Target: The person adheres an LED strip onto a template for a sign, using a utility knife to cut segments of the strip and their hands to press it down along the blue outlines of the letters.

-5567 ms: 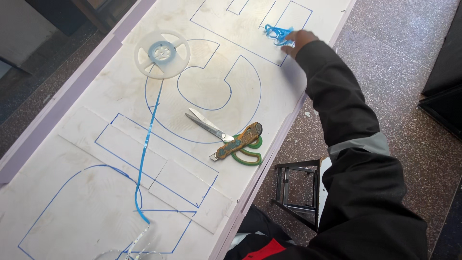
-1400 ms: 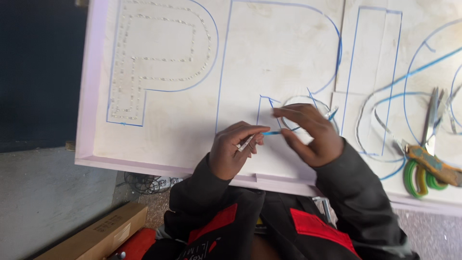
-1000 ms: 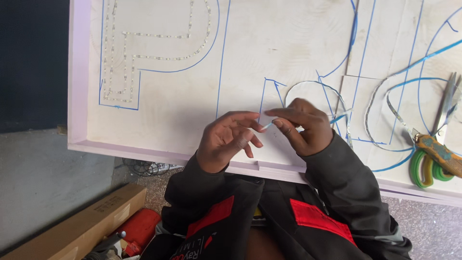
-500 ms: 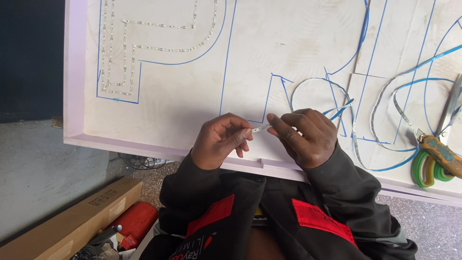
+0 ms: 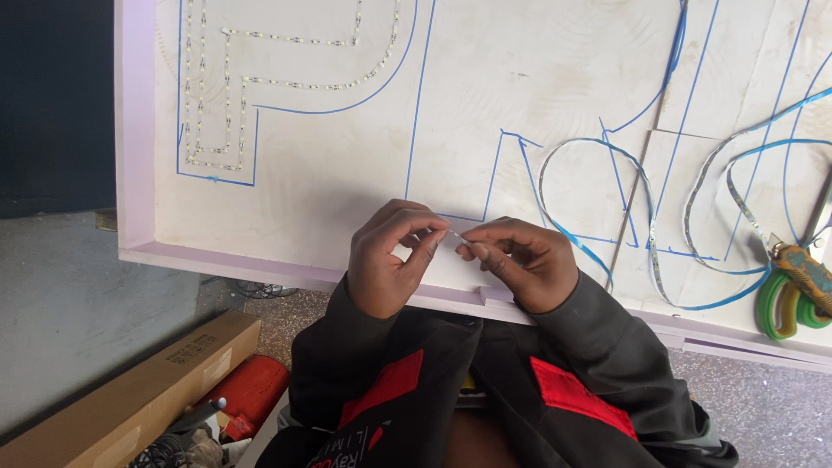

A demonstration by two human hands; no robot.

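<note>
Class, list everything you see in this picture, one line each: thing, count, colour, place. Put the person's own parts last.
Sign board: one, white with a pale purple rim, fills the top of the view.
Blue outlines: several, drawn on the board.
Dotted light strip: one run, whitish, inside the left letter outline.
Loose strip: one, blue-edged, looping over the board's right part.
Scissors: one pair, green and brown handles, right edge.
Cardboard box: one, long, brown, on the floor lower left.
Red object: one, beside the box.
Left hand: pinching the strip's end at the board's near edge.
Right hand: pinching the same end.
</note>
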